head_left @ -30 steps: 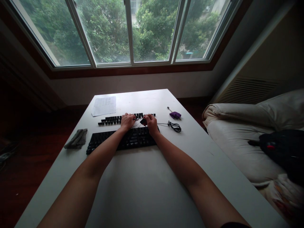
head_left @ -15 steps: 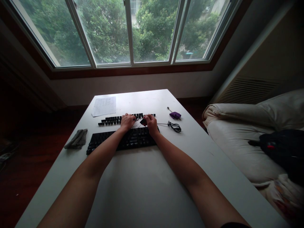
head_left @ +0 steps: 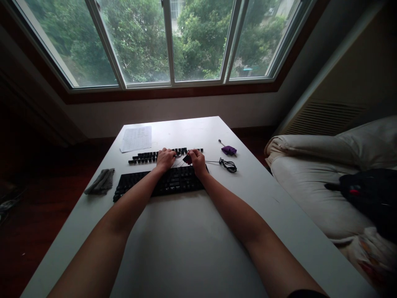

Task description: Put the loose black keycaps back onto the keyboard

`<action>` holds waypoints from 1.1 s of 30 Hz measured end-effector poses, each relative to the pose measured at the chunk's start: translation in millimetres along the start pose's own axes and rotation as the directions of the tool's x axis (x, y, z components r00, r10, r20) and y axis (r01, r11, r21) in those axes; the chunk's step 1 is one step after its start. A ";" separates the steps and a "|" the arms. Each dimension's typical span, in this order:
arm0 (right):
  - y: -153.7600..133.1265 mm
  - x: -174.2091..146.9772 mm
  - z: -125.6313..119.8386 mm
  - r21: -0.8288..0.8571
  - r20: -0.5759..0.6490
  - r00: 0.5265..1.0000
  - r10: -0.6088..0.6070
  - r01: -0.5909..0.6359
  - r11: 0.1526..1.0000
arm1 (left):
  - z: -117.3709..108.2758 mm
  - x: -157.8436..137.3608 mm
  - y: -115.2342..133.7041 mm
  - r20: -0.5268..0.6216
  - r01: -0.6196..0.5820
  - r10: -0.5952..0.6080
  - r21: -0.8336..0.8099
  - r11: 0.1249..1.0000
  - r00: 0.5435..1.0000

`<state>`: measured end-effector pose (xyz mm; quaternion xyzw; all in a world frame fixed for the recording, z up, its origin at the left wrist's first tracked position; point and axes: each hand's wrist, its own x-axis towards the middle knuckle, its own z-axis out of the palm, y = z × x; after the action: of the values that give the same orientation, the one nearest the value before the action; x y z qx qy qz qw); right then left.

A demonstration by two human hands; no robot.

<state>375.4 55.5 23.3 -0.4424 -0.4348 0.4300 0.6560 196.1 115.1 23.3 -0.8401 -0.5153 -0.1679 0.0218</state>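
Note:
My right hand point(head_left: 197, 160) is closed on a keycap puller point(head_left: 187, 159), with a dark body and thin wires slanting down to the left. It is held above the back edge of a black keyboard point(head_left: 173, 182), which lies flat across the table. To its left, my left hand point(head_left: 166, 158) is bent over the near side of the loose keycaps, its fingers curled together near a small dark item. What those fingertips grip is too small to name. Loose black keycaps point(head_left: 145, 157) stand in rows behind the keyboard, partly hidden by my hands.
A grey cloth point(head_left: 101, 182) lies left of the keyboard. A printed sheet point(head_left: 136, 138) is at the table's far left. On the right are a coiled black cable point(head_left: 228, 165) and a purple brush-like item point(head_left: 228, 150). A sofa point(head_left: 304, 186) stands beside the white table point(head_left: 186, 240).
My left hand has shifted very slightly to the left. The right hand stays in place with the keycap puller.

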 end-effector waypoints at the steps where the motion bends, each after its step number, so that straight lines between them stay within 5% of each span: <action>1: -0.1 0.0 0.2 -0.003 -0.004 1.000 0.005 -0.005 1.000 | -0.2 -0.3 0.1 -0.002 -0.003 0.003 -0.006 1.000 1.000; 33: -2.4 -0.5 1.4 0.000 0.008 1.000 0.010 -0.010 1.000 | 1.3 -6.6 -10.6 -0.032 0.081 -0.082 -0.019 0.996 0.996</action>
<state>374.4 54.7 25.7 -0.4432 -0.4350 0.4350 0.6520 184.6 114.6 18.6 -0.8156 -0.5474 -0.1869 0.0160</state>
